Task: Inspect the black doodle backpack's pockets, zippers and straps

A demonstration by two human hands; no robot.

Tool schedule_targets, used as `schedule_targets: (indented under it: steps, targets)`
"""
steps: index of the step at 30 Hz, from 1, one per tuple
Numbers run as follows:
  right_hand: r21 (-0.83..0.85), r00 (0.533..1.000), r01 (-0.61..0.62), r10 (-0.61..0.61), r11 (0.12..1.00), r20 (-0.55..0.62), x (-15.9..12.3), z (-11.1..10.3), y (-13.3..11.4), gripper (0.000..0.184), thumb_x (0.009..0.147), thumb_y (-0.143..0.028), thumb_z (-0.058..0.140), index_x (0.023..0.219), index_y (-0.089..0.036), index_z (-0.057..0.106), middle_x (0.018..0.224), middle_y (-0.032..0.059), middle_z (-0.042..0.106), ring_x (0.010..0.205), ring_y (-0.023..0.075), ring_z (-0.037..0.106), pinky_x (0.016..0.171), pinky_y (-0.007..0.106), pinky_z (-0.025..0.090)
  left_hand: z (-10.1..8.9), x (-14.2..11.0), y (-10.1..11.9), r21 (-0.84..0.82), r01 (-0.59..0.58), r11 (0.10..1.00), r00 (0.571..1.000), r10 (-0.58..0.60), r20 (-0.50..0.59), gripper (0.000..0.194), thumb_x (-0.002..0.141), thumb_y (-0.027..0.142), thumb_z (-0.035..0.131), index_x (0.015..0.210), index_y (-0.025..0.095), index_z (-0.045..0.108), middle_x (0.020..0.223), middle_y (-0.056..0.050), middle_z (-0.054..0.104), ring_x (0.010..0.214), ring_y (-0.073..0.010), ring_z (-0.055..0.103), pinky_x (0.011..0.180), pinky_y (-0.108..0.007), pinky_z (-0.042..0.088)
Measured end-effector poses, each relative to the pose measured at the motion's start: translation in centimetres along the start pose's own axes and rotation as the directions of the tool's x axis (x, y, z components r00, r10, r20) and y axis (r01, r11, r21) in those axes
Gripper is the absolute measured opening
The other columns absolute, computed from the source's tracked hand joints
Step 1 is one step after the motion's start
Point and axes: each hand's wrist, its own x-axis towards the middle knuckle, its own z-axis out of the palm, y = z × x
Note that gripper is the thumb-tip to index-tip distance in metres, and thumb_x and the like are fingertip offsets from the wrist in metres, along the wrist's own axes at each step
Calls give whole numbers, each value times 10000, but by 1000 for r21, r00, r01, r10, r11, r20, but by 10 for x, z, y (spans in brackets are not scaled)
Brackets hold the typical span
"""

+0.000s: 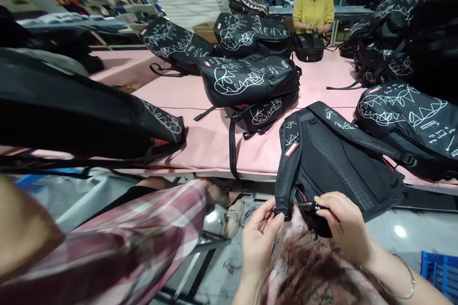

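A black backpack [332, 157] lies in front of me with its padded back panel facing up, its lower part reaching over the table edge. White scribbled lines and a small red label mark its shoulder straps. My left hand [263, 228] pinches the buckle [283, 213] at the lower end of the left shoulder strap [286, 176]. Just to the right, my right hand [343, 221] is closed on a small black strap end [309, 207], apart from that buckle. Part of what my right fingers grip is hidden.
More black backpacks with white scribbles, one stack [246, 81] among them, lie on the pink-covered table [171, 90]. Another backpack [411, 119] sits close on the right. A person in yellow [314, 9] handles a bag across the table. Someone in plaid [143, 243] sits at my left. A blue crate [440, 271] stands lower right.
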Motion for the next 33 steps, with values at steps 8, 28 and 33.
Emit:
schedule_targets:
  steps: [8,28,33]
  targets:
    - [-111,995,90,-85,990,47,14,-10,-2,181,895,-177,405,986,-152,560,874,71,633,832,182,566,754,315,442,14,-2,6,187,-72,980,997,66,34,336,638,290,698,928,141,614,891,-74,660,850,-204,612,822,-324,474]
    - [79,998,58,-59,995,11,22,-4,13,185,881,-180,398,876,-167,582,800,55,617,763,161,550,718,289,428,24,-2,11,307,-79,948,995,56,83,313,654,327,680,905,154,610,873,-66,660,835,-202,609,791,-299,491]
    - [480,954,-290,293,828,72,29,-8,6,189,787,-174,503,968,-184,558,806,12,584,729,123,546,644,213,437,34,-2,10,237,-34,971,999,39,-17,378,573,414,722,848,171,634,856,-75,680,830,-238,628,777,-317,506]
